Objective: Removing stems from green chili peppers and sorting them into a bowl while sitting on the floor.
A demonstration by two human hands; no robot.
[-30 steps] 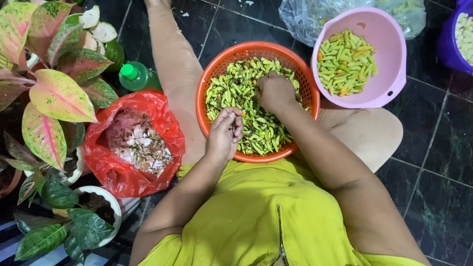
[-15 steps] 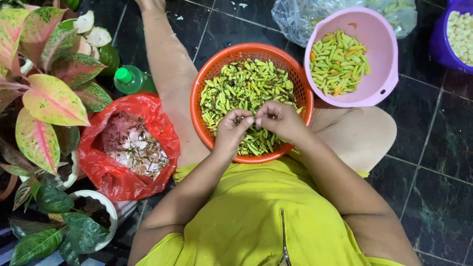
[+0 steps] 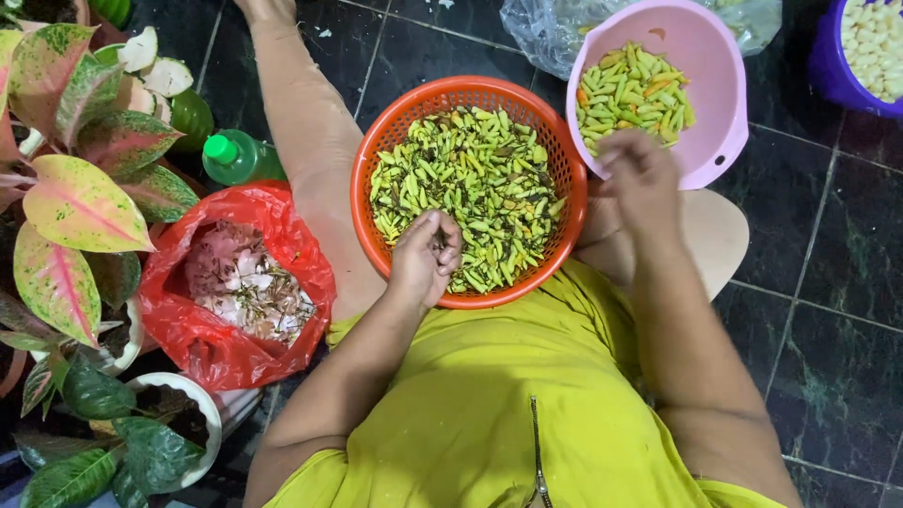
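Observation:
An orange mesh basket (image 3: pixel 395 132) full of small green chillies (image 3: pixel 470 188) rests between my legs. My left hand (image 3: pixel 425 259) hovers over its near edge, fingers curled around something small that I cannot make out. My right hand (image 3: pixel 640 174) has reached to the rim of the pink bowl (image 3: pixel 715 85), which holds a pile of green chillies (image 3: pixel 630 94); its fingers are bent and blurred, so any content is hidden. A red plastic bag (image 3: pixel 216 348) with pale scraps and stems lies open at my left.
Potted plants with pink-green leaves (image 3: pixel 66 198) crowd the left side. A green bottle (image 3: pixel 235 158) stands by the red bag. A clear plastic bag (image 3: pixel 555 28) lies behind the bowls and a purple bowl of pale pieces (image 3: pixel 870 52) sits far right on dark floor tiles.
My hands were together over the orange basket; since then my right hand has moved right to the pink bowl. My left hand stayed over the basket's near edge.

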